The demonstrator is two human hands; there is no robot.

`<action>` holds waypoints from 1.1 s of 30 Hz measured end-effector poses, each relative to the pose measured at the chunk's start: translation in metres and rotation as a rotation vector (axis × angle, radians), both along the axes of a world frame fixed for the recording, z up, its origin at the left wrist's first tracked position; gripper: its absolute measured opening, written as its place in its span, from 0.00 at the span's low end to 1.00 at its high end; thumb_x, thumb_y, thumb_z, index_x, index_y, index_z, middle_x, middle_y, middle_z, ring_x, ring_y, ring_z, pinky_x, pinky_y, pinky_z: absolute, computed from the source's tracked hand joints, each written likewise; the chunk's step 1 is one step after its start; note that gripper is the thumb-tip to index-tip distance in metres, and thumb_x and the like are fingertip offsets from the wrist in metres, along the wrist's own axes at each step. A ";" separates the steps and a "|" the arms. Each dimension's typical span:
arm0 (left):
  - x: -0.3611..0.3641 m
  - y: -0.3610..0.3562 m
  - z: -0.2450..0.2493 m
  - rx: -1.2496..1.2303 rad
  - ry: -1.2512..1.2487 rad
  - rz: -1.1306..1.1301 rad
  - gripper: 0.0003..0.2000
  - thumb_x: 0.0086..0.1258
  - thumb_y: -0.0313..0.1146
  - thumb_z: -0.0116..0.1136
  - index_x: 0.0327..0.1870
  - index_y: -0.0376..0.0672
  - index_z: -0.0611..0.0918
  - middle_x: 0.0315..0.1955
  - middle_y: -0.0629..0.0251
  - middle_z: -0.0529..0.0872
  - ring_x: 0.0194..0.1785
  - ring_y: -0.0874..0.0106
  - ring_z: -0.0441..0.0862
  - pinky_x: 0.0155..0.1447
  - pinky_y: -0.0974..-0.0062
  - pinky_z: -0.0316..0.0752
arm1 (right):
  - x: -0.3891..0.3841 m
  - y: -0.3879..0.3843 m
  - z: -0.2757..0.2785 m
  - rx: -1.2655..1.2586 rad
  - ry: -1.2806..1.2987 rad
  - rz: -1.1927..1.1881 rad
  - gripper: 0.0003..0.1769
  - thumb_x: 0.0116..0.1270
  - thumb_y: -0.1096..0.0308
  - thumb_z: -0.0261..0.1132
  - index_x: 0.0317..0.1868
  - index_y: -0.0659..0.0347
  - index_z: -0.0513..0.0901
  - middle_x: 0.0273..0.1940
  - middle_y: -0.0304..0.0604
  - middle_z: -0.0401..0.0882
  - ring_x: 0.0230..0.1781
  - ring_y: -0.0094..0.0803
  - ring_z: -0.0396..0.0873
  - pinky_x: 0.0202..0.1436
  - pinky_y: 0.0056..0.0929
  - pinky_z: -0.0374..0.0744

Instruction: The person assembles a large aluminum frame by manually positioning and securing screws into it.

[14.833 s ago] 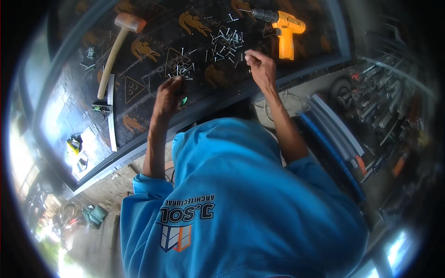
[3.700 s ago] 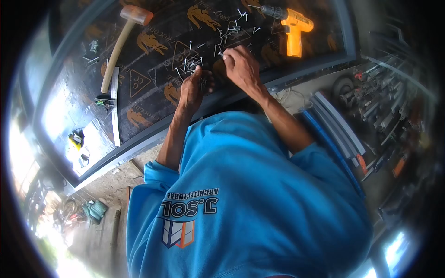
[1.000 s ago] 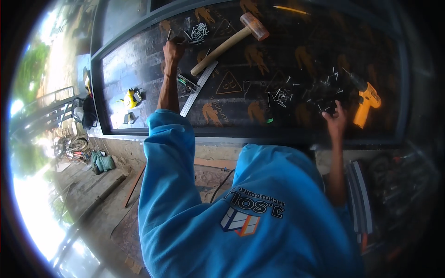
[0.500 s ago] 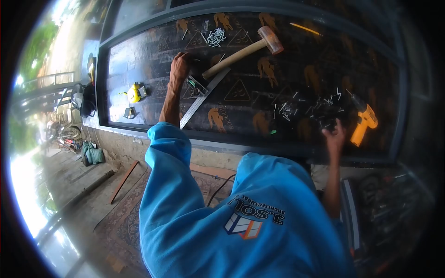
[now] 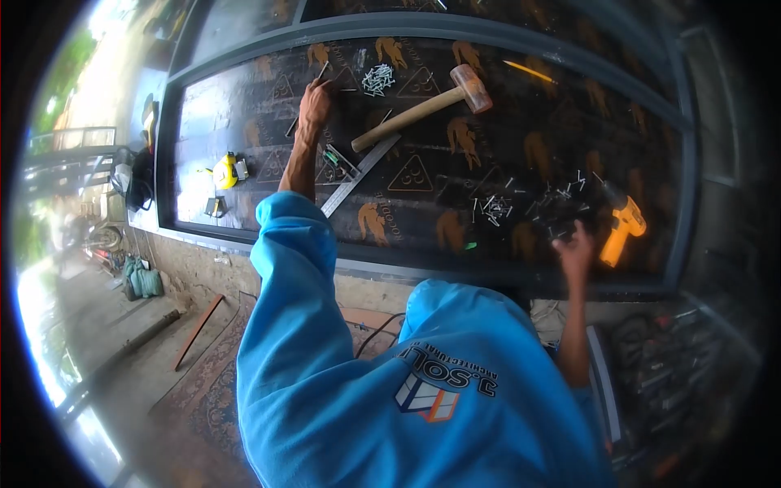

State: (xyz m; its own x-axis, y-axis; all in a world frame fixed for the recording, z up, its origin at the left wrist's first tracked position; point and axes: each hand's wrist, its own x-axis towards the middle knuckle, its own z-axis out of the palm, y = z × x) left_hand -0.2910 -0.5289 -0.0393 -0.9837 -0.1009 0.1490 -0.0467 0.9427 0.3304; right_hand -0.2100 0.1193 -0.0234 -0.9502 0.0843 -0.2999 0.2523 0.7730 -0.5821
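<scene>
My left hand (image 5: 315, 106) is closed over the far left of the dark board (image 5: 423, 134), with a thin dark rod (image 5: 291, 127) sticking out on its left side. A silvery screw (image 5: 325, 70) shows right at its fingertips. Close to its right lies a heap of screws (image 5: 377, 80). Below that wrist are a small clear case with something green (image 5: 339, 159) and a metal square (image 5: 358, 179). My right hand (image 5: 574, 246) hovers at the near right edge, fingers apart and empty, beside scattered screws (image 5: 561, 191) and a yellow drill (image 5: 623, 231).
A wooden-handled mallet (image 5: 415, 118) lies across the board's middle, its handle end by the square. A yellow pencil (image 5: 530, 71) is at the far side. A yellow tape measure (image 5: 226, 171) sits at the left. A raised grey frame (image 5: 687, 195) borders the board.
My left hand has moved farther out over the board, toward the screw beyond the heap's left side. My right hand stays near the drill, fingers still apart. The view has shifted slightly.
</scene>
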 end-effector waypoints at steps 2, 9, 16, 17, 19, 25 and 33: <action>0.026 -0.007 -0.008 -0.022 -0.010 0.196 0.10 0.62 0.28 0.53 0.42 0.42 0.83 0.41 0.56 0.83 0.46 0.57 0.78 0.53 0.65 0.73 | 0.000 -0.010 0.001 0.006 0.029 0.013 0.42 0.43 0.73 0.77 0.63 0.56 0.73 0.41 0.43 0.70 0.33 0.30 0.69 0.42 0.31 0.75; 0.012 0.069 0.009 0.190 -0.125 0.191 0.11 0.60 0.39 0.60 0.39 0.45 0.85 0.37 0.54 0.85 0.44 0.55 0.82 0.48 0.61 0.75 | -0.009 -0.040 0.001 -0.083 0.117 0.086 0.35 0.43 0.75 0.76 0.57 0.60 0.76 0.35 0.42 0.72 0.32 0.33 0.74 0.39 0.30 0.76; -0.006 0.077 -0.009 0.009 -0.320 -0.144 0.10 0.62 0.36 0.56 0.37 0.40 0.82 0.34 0.50 0.84 0.42 0.51 0.82 0.43 0.60 0.76 | -0.058 -0.028 0.017 -0.078 0.238 -0.053 0.26 0.54 0.78 0.65 0.57 0.59 0.77 0.35 0.47 0.80 0.34 0.37 0.81 0.42 0.31 0.79; -0.004 0.063 -0.016 -0.097 -0.268 -0.145 0.08 0.64 0.35 0.55 0.35 0.41 0.82 0.33 0.52 0.84 0.41 0.51 0.82 0.43 0.59 0.76 | -0.069 -0.021 0.023 0.020 0.177 0.006 0.27 0.55 0.77 0.63 0.58 0.58 0.77 0.41 0.51 0.79 0.42 0.44 0.80 0.47 0.36 0.78; 0.012 0.021 -0.034 -0.266 -0.019 -0.132 0.08 0.66 0.35 0.53 0.32 0.41 0.80 0.33 0.54 0.83 0.41 0.53 0.80 0.45 0.59 0.75 | -0.082 -0.013 0.010 0.206 0.251 0.044 0.27 0.55 0.76 0.61 0.58 0.58 0.76 0.43 0.51 0.78 0.46 0.47 0.77 0.52 0.37 0.76; 0.076 -0.071 -0.046 -0.142 -0.130 0.459 0.15 0.67 0.47 0.55 0.43 0.46 0.84 0.40 0.49 0.81 0.47 0.54 0.78 0.50 0.59 0.71 | -0.093 -0.023 -0.002 0.221 0.264 0.038 0.31 0.53 0.77 0.58 0.61 0.58 0.75 0.46 0.58 0.74 0.51 0.53 0.71 0.59 0.40 0.70; 0.048 0.124 0.010 0.245 0.315 0.090 0.07 0.63 0.29 0.61 0.41 0.47 0.85 0.35 0.65 0.86 0.36 0.76 0.83 0.39 0.76 0.78 | -0.099 -0.053 -0.003 0.098 0.324 0.317 0.26 0.49 0.81 0.60 0.53 0.62 0.79 0.43 0.52 0.76 0.48 0.48 0.74 0.56 0.37 0.73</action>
